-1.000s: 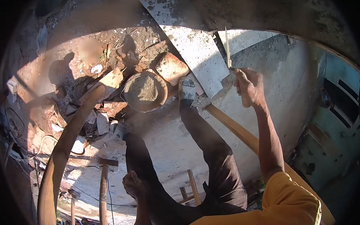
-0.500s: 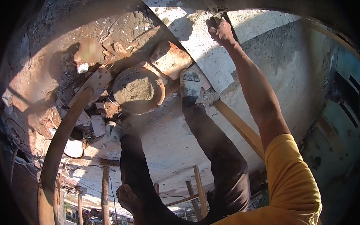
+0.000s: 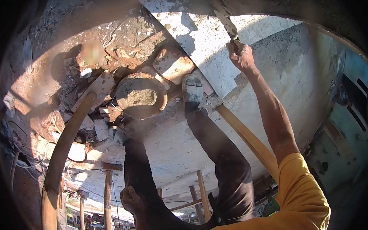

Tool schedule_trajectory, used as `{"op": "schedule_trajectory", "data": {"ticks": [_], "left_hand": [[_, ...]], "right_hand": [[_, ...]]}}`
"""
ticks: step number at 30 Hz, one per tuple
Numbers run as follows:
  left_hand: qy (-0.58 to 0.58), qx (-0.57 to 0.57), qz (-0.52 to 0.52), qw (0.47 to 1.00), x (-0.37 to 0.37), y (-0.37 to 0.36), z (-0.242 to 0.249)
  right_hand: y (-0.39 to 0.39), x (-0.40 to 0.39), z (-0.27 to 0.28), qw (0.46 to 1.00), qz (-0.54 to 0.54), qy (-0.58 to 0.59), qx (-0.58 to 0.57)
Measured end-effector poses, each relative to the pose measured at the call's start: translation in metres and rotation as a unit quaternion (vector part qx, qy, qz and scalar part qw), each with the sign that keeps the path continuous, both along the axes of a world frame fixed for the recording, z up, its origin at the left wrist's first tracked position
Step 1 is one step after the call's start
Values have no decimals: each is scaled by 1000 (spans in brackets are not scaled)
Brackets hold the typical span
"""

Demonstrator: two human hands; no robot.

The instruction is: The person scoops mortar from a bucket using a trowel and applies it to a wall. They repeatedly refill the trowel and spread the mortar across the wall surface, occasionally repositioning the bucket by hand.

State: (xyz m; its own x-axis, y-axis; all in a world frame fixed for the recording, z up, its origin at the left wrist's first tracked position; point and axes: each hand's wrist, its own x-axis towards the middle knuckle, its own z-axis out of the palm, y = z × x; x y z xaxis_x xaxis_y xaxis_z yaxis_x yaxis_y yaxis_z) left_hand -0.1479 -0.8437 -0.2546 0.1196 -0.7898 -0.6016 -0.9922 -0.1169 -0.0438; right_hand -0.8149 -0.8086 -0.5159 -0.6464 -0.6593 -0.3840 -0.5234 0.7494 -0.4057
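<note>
My right hand (image 3: 242,57) is closed round the handle of a trowel (image 3: 228,26), at the upper right against the pale wall surface (image 3: 197,45). The blade points up and away from me, and its far end is hard to make out. Low in the view, my left hand (image 3: 131,199) hangs beside my left leg with its fingers curled; whatever they may hold is hidden. A round bowl (image 3: 161,100) with grey mortar (image 3: 140,96) inside lies near my feet, left of my right shoe (image 3: 193,88).
A reddish brick block (image 3: 173,66) lies beyond the bowl. Broken rubble (image 3: 101,128) surrounds my left foot. A curved wooden pole (image 3: 65,143) rises at the left, a yellowish beam (image 3: 249,137) slants at the right, and several upright poles stand below.
My right hand has moved a little down and to the right with the trowel, and more of the blade shows. My left hand has hardly moved.
</note>
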Motion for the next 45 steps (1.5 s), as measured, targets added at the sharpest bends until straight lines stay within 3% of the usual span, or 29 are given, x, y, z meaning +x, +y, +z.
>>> {"op": "schedule_trajectory", "data": {"ticks": [2, 3, 5, 6, 8, 11, 13, 16, 18, 19, 20, 22, 23, 25, 28, 31, 35, 36, 37, 39, 40, 43, 45], "left_hand": [[-7, 9, -3, 1000, 3, -3, 1], [-12, 11, -4, 1000, 7, -4, 0], [-15, 12, 0, 1000, 11, -1, -3], [-12, 8, -2, 1000, 9, -1, -7], [-13, 5, -3, 1000, 4, 1, -1], [-31, 20, 11, 999, -7, 1, 1], [-29, 15, 20, 999, -9, 5, -2], [-25, 11, 17, 999, -3, 7, -4], [-29, 5, 14, 999, -4, 6, -8], [-35, 8, 11, 999, -11, 2, -7], [-42, 11, 7, 999, -15, -1, -5], [-52, 9, -2, 999, -17, 0, -3], [-47, 8, -3, 999, -18, 3, -6], [-46, 8, 23, 999, -11, 10, -6], [-55, 19, 47, 997, -17, 7, 1], [-60, 24, 50, 997, -21, 9, -4], [-59, 19, 39, 997, -8, 2, -8], [-59, 22, 38, 997, -6, 1, -6], [-64, 22, 36, 997, -6, 2, -5], [-68, 19, 30, 997, -6, -6, -4], [-66, 17, 37, 997, -8, -12, -7], [-76, 39, 58, 995, -5, -8, 4], [-88, 45, 58, 993, 1, -7, -1]], "right_hand": [[-19, -31, -33, 997, 39, -58, -37], [-37, -39, -22, 988, -52, -139, 35], [-33, -62, -23, 995, 82, -31, 42], [-27, -57, -24, 996, 3, -18, 89], [-1, -44, -8, 991, -25, 5, 134], [47, 1, 25, 984, -142, 39, 103], [58, 22, 46, 983, -135, 50, 117], [13, 23, 45, 992, -51, 37, 109], [-19, -1, 1, 1000, 18, 14, 1], [-20, -23, -43, 989, 127, 47, -68], [-38, -35, -55, 986, 130, 80, -63], [-59, -40, -9, 998, -37, -40, -11], [-40, -51, -10, 996, 27, 10, -83], [-18, -47, 60, 998, 40, 39, -12], [22, -12, 123, 997, -63, 34, 13], [30, 17, 141, 993, -99, 34, 59], [-19, 6, 71, 999, -5, 46, 22], [-3, -29, 9, 998, 56, 23, 16], [-27, -34, 23, 994, 98, 50, 29], [-34, -55, 43, 999, -1, 28, -26], [-36, -51, 81, 998, 0, 44, -35], [1, -18, 178, 995, -79, 45, 37], [36, 9, 198, 991, -108, 79, 22]]}}
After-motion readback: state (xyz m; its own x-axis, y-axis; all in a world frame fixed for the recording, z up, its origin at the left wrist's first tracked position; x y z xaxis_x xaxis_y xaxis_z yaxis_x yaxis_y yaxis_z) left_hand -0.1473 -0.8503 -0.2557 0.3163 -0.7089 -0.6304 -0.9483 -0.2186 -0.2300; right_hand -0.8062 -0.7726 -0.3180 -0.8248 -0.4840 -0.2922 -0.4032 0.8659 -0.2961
